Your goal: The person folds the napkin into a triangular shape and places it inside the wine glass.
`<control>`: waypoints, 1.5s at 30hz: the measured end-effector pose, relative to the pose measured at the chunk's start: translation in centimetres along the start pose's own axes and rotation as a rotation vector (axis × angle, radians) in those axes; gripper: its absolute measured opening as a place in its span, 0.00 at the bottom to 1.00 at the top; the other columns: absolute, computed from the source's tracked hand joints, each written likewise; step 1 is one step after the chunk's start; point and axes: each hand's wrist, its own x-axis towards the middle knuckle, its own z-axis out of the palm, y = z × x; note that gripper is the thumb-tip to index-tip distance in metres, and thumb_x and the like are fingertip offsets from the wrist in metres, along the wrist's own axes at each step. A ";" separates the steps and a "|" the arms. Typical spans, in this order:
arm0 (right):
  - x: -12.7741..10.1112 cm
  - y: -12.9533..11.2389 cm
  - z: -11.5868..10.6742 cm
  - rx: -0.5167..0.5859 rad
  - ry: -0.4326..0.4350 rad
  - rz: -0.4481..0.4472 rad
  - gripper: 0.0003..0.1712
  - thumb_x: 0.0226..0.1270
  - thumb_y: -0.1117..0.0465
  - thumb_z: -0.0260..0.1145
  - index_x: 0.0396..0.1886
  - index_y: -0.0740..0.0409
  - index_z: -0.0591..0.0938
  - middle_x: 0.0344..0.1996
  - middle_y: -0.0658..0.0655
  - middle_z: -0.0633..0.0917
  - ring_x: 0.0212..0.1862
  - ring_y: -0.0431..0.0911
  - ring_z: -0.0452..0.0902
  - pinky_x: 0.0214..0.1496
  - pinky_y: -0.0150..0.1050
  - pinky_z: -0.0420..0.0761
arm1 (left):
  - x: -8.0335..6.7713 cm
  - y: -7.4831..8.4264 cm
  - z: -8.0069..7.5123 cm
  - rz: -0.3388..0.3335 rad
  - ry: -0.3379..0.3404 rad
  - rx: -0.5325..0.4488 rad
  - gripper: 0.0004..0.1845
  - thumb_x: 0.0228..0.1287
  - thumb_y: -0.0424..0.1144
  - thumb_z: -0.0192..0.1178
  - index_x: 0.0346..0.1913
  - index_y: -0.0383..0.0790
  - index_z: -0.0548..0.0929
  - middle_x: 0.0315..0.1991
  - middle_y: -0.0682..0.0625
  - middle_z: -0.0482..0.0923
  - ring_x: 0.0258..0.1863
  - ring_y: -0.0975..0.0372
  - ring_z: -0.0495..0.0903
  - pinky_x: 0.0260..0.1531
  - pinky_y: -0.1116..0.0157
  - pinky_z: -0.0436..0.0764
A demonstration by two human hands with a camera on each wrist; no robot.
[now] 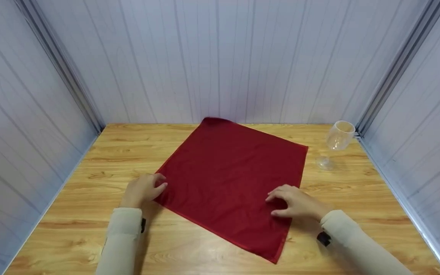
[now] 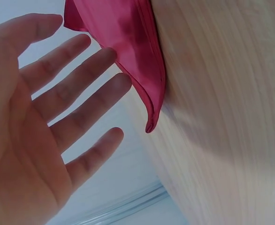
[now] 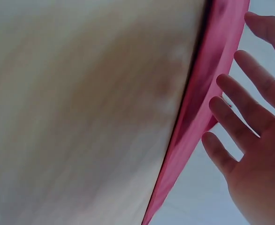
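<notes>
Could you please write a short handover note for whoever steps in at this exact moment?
Left hand: open, fingers straight, at the left corner of the red cloth; whether it touches the cloth is unclear.
Right hand: open, fingers spread, resting on the cloth near its right edge.
The cloth lies spread flat on the wooden table, turned like a diamond, its far corner lifted slightly at the back wall.
An empty wine glass stands upright at the far right of the table, apart from the cloth.
Done: cloth laid out flat. No fold is made yet, and the glass is untouched.
</notes>
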 end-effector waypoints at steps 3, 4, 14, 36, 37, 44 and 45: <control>0.3 -0.7 0.5 -0.004 0.005 -0.056 0.20 0.63 0.51 0.74 0.52 0.53 0.85 0.51 0.48 0.83 0.55 0.47 0.75 0.58 0.49 0.74 | 0.0 -0.3 0.0 -0.007 0.001 0.006 0.19 0.72 0.46 0.58 0.56 0.37 0.83 0.48 0.41 0.84 0.47 0.47 0.82 0.48 0.45 0.77; 0.4 -0.9 0.7 -0.007 0.009 -0.072 0.20 0.62 0.51 0.75 0.51 0.53 0.85 0.50 0.47 0.83 0.54 0.46 0.75 0.57 0.48 0.74 | -0.1 -0.4 0.0 -0.012 0.001 0.009 0.19 0.72 0.46 0.58 0.56 0.37 0.83 0.48 0.41 0.84 0.47 0.47 0.82 0.48 0.45 0.77; 0.4 -2.4 1.7 0.050 -0.022 -0.128 0.18 0.60 0.50 0.77 0.48 0.49 0.85 0.43 0.46 0.81 0.45 0.40 0.73 0.49 0.38 0.77 | -0.8 -1.0 0.1 -0.050 0.009 0.007 0.18 0.72 0.45 0.59 0.55 0.37 0.84 0.48 0.41 0.84 0.47 0.46 0.82 0.49 0.45 0.77; 0.4 -3.5 2.0 -0.036 -0.161 -0.138 0.33 0.45 0.30 0.76 0.41 0.45 0.80 0.44 0.42 0.74 0.42 0.38 0.64 0.46 0.39 0.71 | -0.8 -0.8 0.1 -0.108 -0.062 -0.027 0.15 0.71 0.44 0.60 0.51 0.37 0.85 0.44 0.42 0.80 0.40 0.52 0.79 0.45 0.47 0.78; 0.4 -3.5 2.0 -0.027 -0.154 -0.137 0.31 0.46 0.31 0.76 0.40 0.45 0.80 0.43 0.42 0.74 0.42 0.38 0.64 0.45 0.38 0.71 | -0.8 -0.8 0.2 -0.106 -0.064 -0.027 0.15 0.71 0.44 0.60 0.50 0.37 0.85 0.44 0.42 0.80 0.40 0.52 0.79 0.45 0.47 0.78; 0.5 -3.1 2.1 0.021 -0.103 -0.122 0.17 0.55 0.42 0.77 0.31 0.45 0.82 0.39 0.40 0.76 0.42 0.36 0.68 0.45 0.36 0.75 | -0.8 -0.7 0.1 -0.104 -0.070 -0.034 0.15 0.71 0.44 0.60 0.51 0.37 0.85 0.45 0.42 0.79 0.41 0.52 0.79 0.45 0.47 0.78; 0.5 -3.0 2.1 0.022 -0.099 -0.122 0.16 0.56 0.43 0.77 0.31 0.45 0.82 0.38 0.40 0.76 0.42 0.36 0.69 0.45 0.36 0.75 | -0.8 -0.7 0.1 -0.103 -0.072 -0.036 0.15 0.71 0.44 0.59 0.51 0.37 0.85 0.45 0.42 0.79 0.41 0.52 0.79 0.45 0.47 0.78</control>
